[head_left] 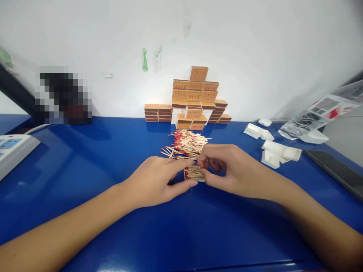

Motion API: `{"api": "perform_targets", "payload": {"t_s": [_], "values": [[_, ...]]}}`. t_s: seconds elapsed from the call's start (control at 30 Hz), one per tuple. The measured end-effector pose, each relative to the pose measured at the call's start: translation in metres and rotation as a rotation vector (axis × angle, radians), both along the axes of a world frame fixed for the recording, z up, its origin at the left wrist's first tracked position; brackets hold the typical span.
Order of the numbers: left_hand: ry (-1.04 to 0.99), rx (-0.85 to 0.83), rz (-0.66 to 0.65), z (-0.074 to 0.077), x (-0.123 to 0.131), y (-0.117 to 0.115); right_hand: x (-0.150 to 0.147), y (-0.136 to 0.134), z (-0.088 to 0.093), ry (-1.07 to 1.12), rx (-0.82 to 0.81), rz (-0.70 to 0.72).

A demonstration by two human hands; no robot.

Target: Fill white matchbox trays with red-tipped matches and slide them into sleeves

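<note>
White tray [202,180], long axis left-right, lay on the tabletop [113,234]. Left hand [159,179] gripped its near and far sides; right hand [235,173], at its right end, pinched a red-tipped match [199,165].

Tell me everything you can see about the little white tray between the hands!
The little white tray is small, open-topped and boxy, and looks like thin card. It lies flat on the blue table, just in front of a pile of loose matches. Inside are pale matchsticks, with red heads showing at its left end. The left hand steadies it between thumb and finger. The right hand hides its right end.
</note>
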State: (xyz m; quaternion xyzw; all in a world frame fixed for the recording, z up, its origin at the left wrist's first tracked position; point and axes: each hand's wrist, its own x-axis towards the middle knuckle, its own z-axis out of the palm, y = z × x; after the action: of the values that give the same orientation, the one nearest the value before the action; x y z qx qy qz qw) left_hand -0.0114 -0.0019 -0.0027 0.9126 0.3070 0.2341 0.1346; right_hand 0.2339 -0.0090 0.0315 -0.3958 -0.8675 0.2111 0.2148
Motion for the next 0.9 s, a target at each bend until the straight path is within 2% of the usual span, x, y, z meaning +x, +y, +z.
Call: {"api": "perform_targets", "payload": {"t_s": [0.13,0.33,0.43,0.5,0.67,0.9], "values": [[-0.008,-0.032,-0.021,0.001,0.002,0.000,-0.002,-0.001,0.000,0.002,0.015,0.024],[0.023,-0.030,-0.024,0.000,0.002,0.000,0.010,0.000,0.008,-0.027,0.057,-0.099],[0.038,-0.036,-0.055,0.000,0.001,0.000,0.008,-0.002,0.008,-0.002,0.030,-0.101],[0.032,-0.017,-0.030,-0.001,0.001,0.000,0.005,-0.003,0.006,0.011,-0.008,-0.081],[-0.005,0.046,0.152,0.000,0.002,0.000,0.001,-0.001,0.000,0.028,-0.072,-0.086],[0.102,-0.007,0.116,0.001,0.001,0.000,0.001,-0.002,-0.001,-0.014,-0.078,-0.050]]}}
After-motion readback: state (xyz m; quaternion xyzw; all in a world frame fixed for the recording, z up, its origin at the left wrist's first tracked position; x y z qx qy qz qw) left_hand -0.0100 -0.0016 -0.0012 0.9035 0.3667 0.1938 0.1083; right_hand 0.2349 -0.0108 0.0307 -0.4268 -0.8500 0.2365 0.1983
